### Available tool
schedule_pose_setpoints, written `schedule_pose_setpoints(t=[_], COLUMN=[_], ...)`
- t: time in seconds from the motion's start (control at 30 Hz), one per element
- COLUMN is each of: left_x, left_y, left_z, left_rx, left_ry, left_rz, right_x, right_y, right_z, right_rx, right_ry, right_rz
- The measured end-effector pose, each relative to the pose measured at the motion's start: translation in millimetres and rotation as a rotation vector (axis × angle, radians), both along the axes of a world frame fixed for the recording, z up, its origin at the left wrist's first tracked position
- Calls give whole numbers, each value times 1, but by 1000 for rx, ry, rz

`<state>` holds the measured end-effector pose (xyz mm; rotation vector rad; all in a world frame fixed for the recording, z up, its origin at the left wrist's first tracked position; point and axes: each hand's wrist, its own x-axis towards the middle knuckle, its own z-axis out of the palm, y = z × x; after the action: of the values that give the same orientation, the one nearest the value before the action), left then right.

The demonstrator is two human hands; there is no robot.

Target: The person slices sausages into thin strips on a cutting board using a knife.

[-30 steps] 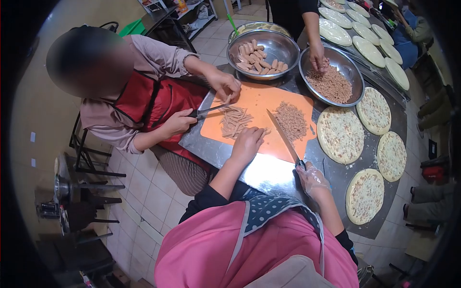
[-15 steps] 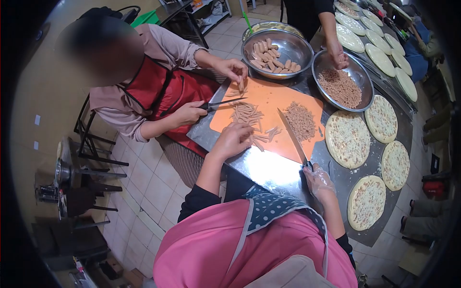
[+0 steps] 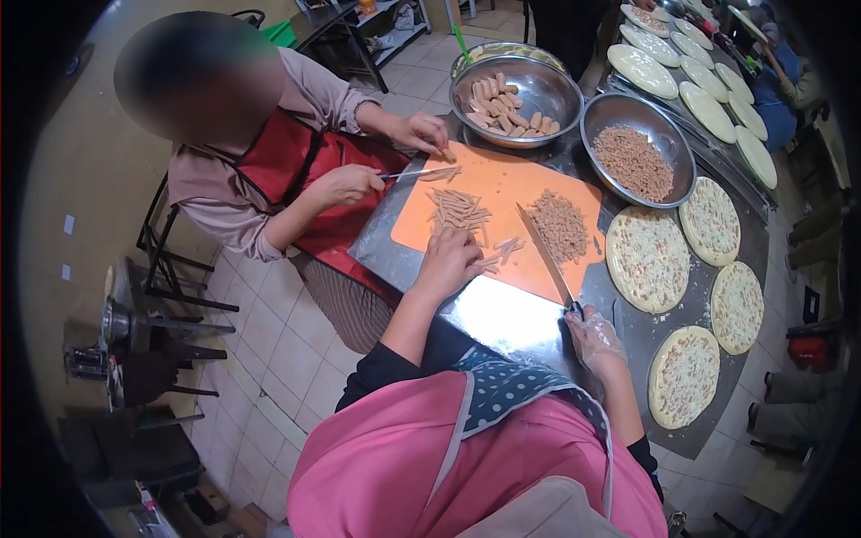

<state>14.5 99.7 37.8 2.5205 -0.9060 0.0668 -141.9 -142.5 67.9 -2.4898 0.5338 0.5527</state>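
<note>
My right hand (image 3: 596, 341), in a clear plastic glove, grips the black handle of a knife (image 3: 547, 255). The blade rests along the orange cutting board (image 3: 502, 166), beside a heap of finely chopped sausage (image 3: 560, 226). My left hand (image 3: 451, 264) is bare, its fingers curled over sausage strips at the board's near edge. More sausage strips (image 3: 457, 211) lie in a pile just beyond those fingertips, and a few loose ones (image 3: 507, 251) are to their right.
Opposite on the left, a person in a red apron (image 3: 336, 170) cuts sausage with another knife (image 3: 417, 173). Metal bowls hold whole sausages (image 3: 502, 103) and chopped sausage (image 3: 632, 161). Topped pizza bases (image 3: 647, 260) lie at right; plain dough rounds (image 3: 708, 112) stand behind.
My left hand has shifted slightly right over the strips, while my right hand and knife stay put. The other person's knife moved onto their sausage; a third person's hand left the chopped-sausage bowl.
</note>
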Motion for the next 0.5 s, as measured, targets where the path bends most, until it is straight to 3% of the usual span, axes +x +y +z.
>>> schedule_pose_setpoints(t=[0.27,0.5], left_x=[-4,-7], left_y=[-10,-36], left_z=[-11,-18], left_rx=[-73,-198], left_ry=[72,-19], left_rz=[-93,-49], right_x=[3,1], right_y=[3,2], right_z=[9,6], right_rx=[22,47], right_ry=[34,-12], right_rz=[-28,-15])
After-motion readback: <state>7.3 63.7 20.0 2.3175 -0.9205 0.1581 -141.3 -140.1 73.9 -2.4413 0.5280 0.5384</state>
